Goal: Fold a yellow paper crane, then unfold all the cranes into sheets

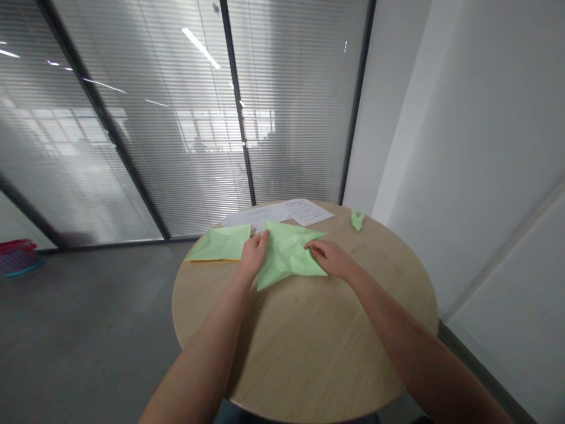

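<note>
A creased sheet of light green paper (pixel 285 256) is held between my two hands over the round wooden table (pixel 309 341). My left hand (pixel 255 252) grips its left edge, thumb on top and the other fingers mostly hidden. At the right side of the sheet, my right hand (pixel 325 257) pinches the paper with fingertips pressed together. Just left of my left hand lies another green sheet (pixel 223 242), with a yellow-orange edge along its near side. A small folded green paper figure (pixel 357 220) with two pointed tips rests at the far right of the table.
Printed white sheets (pixel 309 212) lie at the table's far edge. Behind the table stands a glass partition with blinds (pixel 300 118), and a white wall (pixel 485 147) rises on the right. A pink and blue basket (pixel 18 258) sits on the grey floor at far left.
</note>
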